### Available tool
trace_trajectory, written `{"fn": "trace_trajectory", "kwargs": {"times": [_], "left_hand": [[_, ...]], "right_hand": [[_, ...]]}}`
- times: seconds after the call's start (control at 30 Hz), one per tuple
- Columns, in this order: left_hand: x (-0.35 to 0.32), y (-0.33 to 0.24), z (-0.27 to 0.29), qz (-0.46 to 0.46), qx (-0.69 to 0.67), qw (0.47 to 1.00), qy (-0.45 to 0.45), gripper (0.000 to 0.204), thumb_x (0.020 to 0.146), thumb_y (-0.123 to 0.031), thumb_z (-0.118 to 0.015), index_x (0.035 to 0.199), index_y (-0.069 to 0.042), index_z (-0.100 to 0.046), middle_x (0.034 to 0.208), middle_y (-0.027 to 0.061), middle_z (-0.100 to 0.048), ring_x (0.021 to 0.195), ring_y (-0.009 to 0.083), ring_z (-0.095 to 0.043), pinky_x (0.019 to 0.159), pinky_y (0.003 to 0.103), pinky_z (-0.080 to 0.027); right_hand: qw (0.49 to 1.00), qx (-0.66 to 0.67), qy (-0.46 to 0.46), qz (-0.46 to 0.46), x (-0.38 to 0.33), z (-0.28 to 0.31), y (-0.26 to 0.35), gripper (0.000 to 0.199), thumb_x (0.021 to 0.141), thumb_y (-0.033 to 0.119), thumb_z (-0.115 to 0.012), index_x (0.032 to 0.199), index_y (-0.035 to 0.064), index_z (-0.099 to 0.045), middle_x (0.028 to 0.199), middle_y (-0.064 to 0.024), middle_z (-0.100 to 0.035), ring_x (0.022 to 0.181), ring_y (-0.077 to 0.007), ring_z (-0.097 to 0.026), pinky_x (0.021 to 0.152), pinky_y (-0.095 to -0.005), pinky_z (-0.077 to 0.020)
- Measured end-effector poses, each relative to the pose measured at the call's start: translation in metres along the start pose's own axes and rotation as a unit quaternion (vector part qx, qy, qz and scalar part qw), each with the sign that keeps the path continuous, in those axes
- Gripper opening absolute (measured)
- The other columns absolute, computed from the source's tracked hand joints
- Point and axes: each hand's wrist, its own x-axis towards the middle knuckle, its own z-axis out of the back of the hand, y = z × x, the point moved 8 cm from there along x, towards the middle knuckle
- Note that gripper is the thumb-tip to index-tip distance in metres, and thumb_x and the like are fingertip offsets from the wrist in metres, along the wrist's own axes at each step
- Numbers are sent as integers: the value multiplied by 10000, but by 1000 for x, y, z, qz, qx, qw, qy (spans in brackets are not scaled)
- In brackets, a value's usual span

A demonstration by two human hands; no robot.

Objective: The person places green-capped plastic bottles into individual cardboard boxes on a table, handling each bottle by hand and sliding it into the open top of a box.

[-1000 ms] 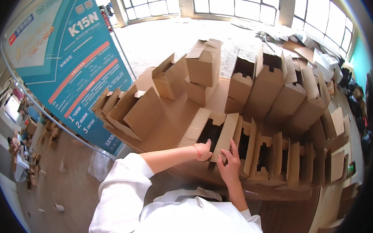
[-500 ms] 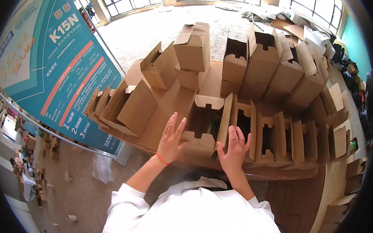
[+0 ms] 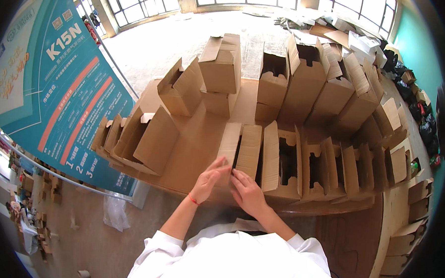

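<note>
Touching the box (image 3: 249, 145) ahead, long axis running away from me: my left hand (image 3: 203, 186), grip unclear; right hand (image 3: 249, 193), fingers unclamped.

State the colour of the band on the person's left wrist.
Red: the wristband beside the left hand, best seen in the head view.

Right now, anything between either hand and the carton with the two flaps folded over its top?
Nothing visible. The left hand and right hand both appear to touch the near end of the carton. The open carton stands just to its right, not in between.
</note>
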Motion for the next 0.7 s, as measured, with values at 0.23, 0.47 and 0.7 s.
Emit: {"fn": "trace_trajectory", "kwargs": {"times": [0.23, 0.47, 0.7], "left_hand": [[-8, 63, 4, 135, -15, 976, -173, 700, 943, -180, -604, 1502, -8, -220, 1435, 138, -418, 1308, 189, -413, 1079, 309, -337], [0, 44, -18, 115, 79, 982, -128, 710, 933, -227, -607, 1494, 0, -237, 1500, 215, -334, 1403, 260, -306, 1140, 341, -247], [-12, 60, -7, 103, -11, 981, -163, 684, 945, -225, -594, 1495, -9, -249, 1512, 203, -323, 1408, 260, -303, 1140, 334, -252]], "right_hand": [[999, -28, -21, 1, -7, -9, -7, 554, 735, 61, -739, 1241, 9, -520, 1318, -169, -522, 1226, -338, -505, 1001, -400, -446], [995, -93, -25, 19, 6, 6, 17, 758, 679, 80, -776, 1354, 34, -435, 1361, -167, -489, 1297, -334, -440, 1050, -420, -414], [989, -140, 52, -23, 9, -31, -4, 680, 653, 113, -797, 1277, 17, -545, 1353, -160, -526, 1261, -332, -489, 1055, -412, -411]]}}
